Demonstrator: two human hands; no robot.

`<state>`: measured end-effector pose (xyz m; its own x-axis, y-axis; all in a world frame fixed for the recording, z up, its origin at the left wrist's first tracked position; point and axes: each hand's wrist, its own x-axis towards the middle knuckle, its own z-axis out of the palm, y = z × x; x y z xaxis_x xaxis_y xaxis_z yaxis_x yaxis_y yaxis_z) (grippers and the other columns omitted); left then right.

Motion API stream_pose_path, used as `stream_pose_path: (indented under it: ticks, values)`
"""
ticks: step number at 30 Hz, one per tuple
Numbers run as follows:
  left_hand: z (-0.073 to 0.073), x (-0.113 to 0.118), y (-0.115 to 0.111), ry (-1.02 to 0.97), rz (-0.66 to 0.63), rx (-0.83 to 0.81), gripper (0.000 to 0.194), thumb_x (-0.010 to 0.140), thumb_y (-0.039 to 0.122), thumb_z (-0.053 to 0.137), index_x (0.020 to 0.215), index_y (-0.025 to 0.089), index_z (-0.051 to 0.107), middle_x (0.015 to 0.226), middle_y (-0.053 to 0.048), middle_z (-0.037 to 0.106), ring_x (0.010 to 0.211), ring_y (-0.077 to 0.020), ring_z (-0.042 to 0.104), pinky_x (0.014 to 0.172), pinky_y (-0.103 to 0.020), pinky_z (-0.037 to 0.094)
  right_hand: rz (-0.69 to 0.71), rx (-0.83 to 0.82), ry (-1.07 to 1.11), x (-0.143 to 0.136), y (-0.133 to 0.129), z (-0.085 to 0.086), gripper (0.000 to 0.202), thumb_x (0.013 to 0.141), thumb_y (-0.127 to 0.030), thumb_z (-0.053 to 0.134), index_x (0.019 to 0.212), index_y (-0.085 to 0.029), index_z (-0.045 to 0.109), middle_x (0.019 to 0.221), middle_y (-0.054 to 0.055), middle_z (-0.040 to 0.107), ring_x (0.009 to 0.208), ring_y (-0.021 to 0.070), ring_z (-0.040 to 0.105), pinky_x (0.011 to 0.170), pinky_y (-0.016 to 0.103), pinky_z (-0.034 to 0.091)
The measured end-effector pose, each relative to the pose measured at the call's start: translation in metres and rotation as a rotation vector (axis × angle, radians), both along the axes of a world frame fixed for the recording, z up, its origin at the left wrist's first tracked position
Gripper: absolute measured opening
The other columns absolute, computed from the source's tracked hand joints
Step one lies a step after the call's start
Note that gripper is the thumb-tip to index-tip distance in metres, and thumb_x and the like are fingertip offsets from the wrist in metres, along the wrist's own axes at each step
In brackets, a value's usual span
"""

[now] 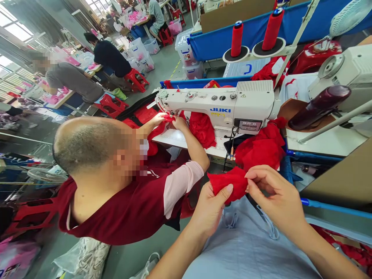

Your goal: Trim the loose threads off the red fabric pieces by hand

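Observation:
A small piece of red fabric (229, 183) is stretched between my two hands, above my light blue clothing. My left hand (209, 207) grips its left part, with the thumb pressed on top. At the right edge of the cloth, my right hand (271, 190) pinches it between thumb and fingertips. Just beyond lies a heap of red fabric (260, 149) on the white sewing table. A white sewing machine (203, 101) stands behind, with another red bundle (202, 130) under its arm.
A seated co-worker in a dark red top (124, 201) fills the left, both hands at the machine's needle end. Two red thread spools (236, 40) stand behind the machine. A second machine (343, 73) and a cardboard panel (340, 182) are at the right.

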<state>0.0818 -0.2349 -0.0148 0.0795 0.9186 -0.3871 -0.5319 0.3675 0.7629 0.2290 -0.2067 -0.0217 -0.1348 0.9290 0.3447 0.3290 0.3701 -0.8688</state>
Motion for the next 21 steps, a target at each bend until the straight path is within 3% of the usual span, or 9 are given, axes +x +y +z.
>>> stream_pose_path:
  ticks: [7,12,16,18,21]
  values:
    - [0.0049,-0.0029,0.001,-0.036,0.034,-0.05,0.017,0.077,0.027,0.075,0.09,0.016,0.075,0.089,-0.006,0.076,0.08,-0.0165,0.069,0.08,-0.026,0.05,0.033,0.19,-0.086,0.0034,-0.0032,0.0012,0.02,0.086,-0.005,0.059,0.097,-0.021,0.065,0.092,0.004,0.062,0.075,0.0135,0.063,0.066,0.024,0.054]
    - [0.0066,-0.0031,-0.0006,-0.076,0.02,-0.088,0.022,0.077,0.029,0.075,0.094,0.015,0.075,0.092,-0.008,0.076,0.083,-0.0188,0.069,0.078,-0.028,0.05,0.048,0.235,-0.095,0.0016,-0.0031,0.0014,0.02,0.085,-0.004,0.062,0.098,-0.02,0.064,0.093,0.005,0.061,0.075,0.0136,0.063,0.067,0.024,0.054]
    - [0.0047,-0.002,-0.0013,0.001,0.018,-0.018,0.02,0.079,0.028,0.073,0.095,0.017,0.075,0.095,-0.007,0.075,0.086,-0.0176,0.067,0.08,-0.027,0.049,0.029,0.298,-0.142,-0.0031,-0.003,-0.0004,0.02,0.085,-0.005,0.061,0.097,-0.02,0.064,0.091,0.006,0.061,0.077,0.0161,0.063,0.068,0.028,0.053]
    - [0.004,-0.0022,-0.0012,0.02,0.021,0.002,0.018,0.079,0.028,0.073,0.094,0.017,0.076,0.095,-0.006,0.075,0.086,-0.0166,0.066,0.081,-0.027,0.049,0.009,0.242,-0.126,-0.0047,-0.0022,-0.0007,0.013,0.087,-0.009,0.059,0.091,-0.021,0.062,0.089,0.006,0.061,0.077,0.0169,0.062,0.066,0.028,0.052]
    - [0.0038,-0.0039,-0.0006,-0.035,0.011,-0.046,0.02,0.077,0.029,0.075,0.093,0.016,0.076,0.094,-0.007,0.075,0.086,-0.018,0.067,0.081,-0.028,0.049,-0.004,-0.073,0.073,-0.0025,0.0003,0.0008,0.013,0.093,-0.018,0.051,0.082,-0.022,0.055,0.08,0.001,0.057,0.063,0.0134,0.057,0.056,0.025,0.048]
